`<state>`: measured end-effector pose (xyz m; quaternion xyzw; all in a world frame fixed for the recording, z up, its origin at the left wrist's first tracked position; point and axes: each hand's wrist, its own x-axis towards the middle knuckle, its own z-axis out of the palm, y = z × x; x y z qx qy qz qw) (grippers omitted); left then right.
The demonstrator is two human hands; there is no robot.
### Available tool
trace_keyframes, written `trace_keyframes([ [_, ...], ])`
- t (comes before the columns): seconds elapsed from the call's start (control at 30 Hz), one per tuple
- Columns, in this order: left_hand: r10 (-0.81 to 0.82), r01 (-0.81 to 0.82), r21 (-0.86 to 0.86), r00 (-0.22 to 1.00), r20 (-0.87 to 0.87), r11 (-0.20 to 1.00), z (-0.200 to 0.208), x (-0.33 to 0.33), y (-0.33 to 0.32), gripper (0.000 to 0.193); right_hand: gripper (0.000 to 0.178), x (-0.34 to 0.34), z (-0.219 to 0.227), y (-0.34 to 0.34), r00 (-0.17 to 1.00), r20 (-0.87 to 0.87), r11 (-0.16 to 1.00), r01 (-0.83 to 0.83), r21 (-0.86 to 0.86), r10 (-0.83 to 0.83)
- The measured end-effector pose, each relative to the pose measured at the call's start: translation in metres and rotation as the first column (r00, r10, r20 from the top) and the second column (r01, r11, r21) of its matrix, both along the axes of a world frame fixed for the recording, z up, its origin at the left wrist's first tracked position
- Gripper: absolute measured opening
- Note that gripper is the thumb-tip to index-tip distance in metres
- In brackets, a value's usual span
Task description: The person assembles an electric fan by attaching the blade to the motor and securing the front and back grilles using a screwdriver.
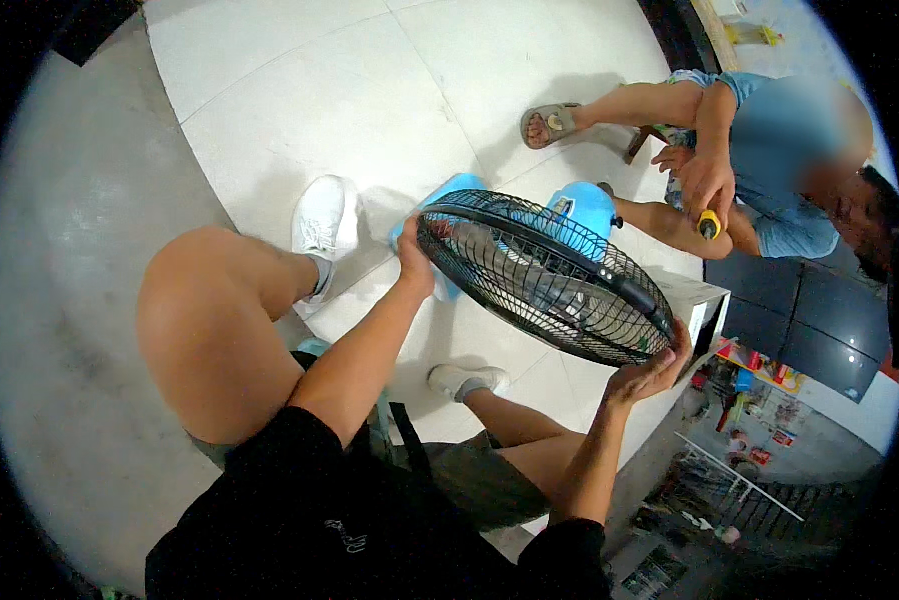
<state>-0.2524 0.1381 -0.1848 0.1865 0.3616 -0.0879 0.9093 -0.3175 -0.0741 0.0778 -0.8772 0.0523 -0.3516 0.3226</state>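
Note:
An electric fan with a round black wire guard point(544, 275) is tilted between my two hands. Behind the guard shows its light blue motor housing point(582, 208), and a light blue base point(461, 186) is partly hidden below. At the left end of the guard, my left hand point(416, 262) is closed round the rim. My right hand point(656, 368) grips the opposite edge, its palm against the rim and its fingertips partly hidden. Across from me, a co-worker's hand point(709, 185) holds a small yellow and black tool, perhaps a screwdriver point(709, 225), close to the fan.
The co-worker in a blue shirt point(784, 130) sits at the right, with a sandalled foot point(551, 126) on the pale tiles point(299, 80). A box-like piece point(704, 300) stands beyond my right hand. Cluttered small goods and a white rail point(739, 478) lie at lower right.

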Motion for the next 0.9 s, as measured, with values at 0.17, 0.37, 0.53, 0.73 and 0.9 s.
trace_keyframes([
  [0.17,0.016,-0.016,-0.012,1.000,-0.018,1.000,-0.001,0.008,-0.003,0.045,0.068,0.001,0.005,-0.003,0.999,-0.020,0.995,0.028,-0.100,-0.030],
  [0.37,0.078,-0.078,0.027,0.997,0.019,0.997,-0.012,0.013,-0.004,0.045,0.056,-0.002,0.001,0.005,0.994,0.018,0.992,0.113,-0.061,-0.112],
  [0.53,-0.013,-0.004,0.088,0.983,0.185,0.996,0.008,0.011,0.009,0.048,0.049,0.000,0.003,0.001,0.996,0.041,0.983,0.083,-0.164,-0.077],
  [0.73,-0.211,-0.157,0.536,0.800,0.562,0.830,0.092,0.023,0.059,0.033,0.043,0.001,0.006,0.002,0.994,0.040,0.984,0.103,-0.145,-0.098],
  [0.9,-0.542,-0.208,0.781,0.615,0.573,0.590,0.140,0.027,0.095,0.030,0.036,-0.001,0.004,-0.005,0.994,0.061,0.987,0.100,-0.123,-0.093],
])
